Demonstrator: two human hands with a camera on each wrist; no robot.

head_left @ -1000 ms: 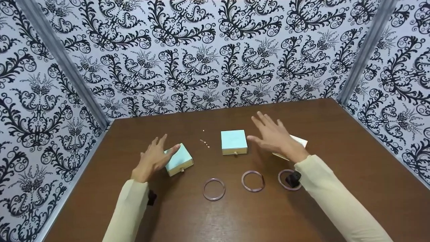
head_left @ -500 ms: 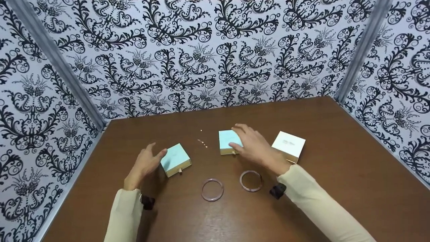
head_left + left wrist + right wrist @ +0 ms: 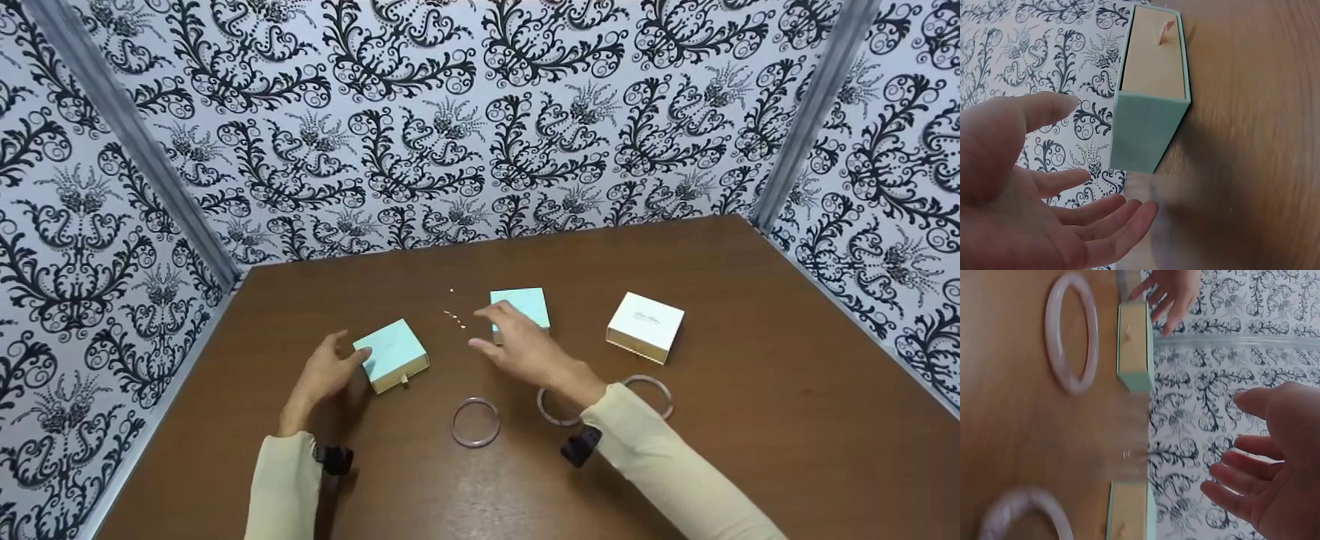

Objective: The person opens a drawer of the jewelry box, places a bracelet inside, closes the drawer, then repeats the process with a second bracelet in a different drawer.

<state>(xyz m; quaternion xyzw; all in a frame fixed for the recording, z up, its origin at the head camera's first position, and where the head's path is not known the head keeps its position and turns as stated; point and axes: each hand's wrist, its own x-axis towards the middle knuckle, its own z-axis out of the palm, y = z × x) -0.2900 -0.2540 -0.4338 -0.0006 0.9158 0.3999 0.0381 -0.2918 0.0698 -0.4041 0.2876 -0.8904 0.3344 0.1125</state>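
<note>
My left hand (image 3: 324,375) hovers beside the left side of a mint-green drawer box (image 3: 391,351), its fingers relaxed and apart. In the left wrist view a gap shows between the fingers and this box (image 3: 1148,126), whose cream drawer front has a small pull tab (image 3: 1167,32). My right hand (image 3: 525,349) is above the table, fingers spread and loosely bent, partly covering a second mint box (image 3: 531,301). Nothing is in that hand (image 3: 1269,461) in the right wrist view. A row of tiny pale pieces (image 3: 455,319) lies just left of the right fingertips.
A white drawer box (image 3: 646,321) with lettering stands on the right of the brown table (image 3: 787,390). Three pale purple bangles lie in front: a left one (image 3: 475,445), a middle one (image 3: 543,411) partly behind the right wrist, and a right one (image 3: 667,394). Patterned walls (image 3: 480,135) enclose the table.
My right hand has swept left, from near the white box across the middle mint box. My left hand has drawn back slightly and lowered beside the left mint box. The boxes and bangles stay put.
</note>
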